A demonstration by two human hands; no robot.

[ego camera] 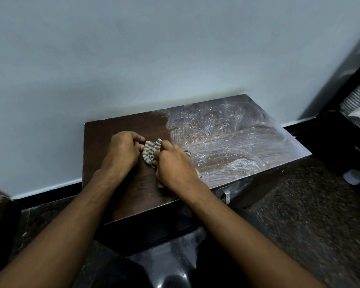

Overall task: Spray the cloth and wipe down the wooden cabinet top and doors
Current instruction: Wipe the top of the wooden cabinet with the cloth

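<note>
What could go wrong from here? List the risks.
1. Both hands, left and right, bunch the striped grey cloth small, so strokes may miss patches.
2. White streaky residue covers the right half of the dark wooden cabinet top; it may dry into smears.

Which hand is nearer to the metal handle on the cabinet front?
Right. The right hand is just above-left of the handle; the left hand is farther left, across the cloth.

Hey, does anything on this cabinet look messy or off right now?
Yes. The right half of the cabinet top is smeared with whitish, streaky residue, while the left half looks dark and clean. Both hands are bunching the striped cloth at the boundary.
</note>
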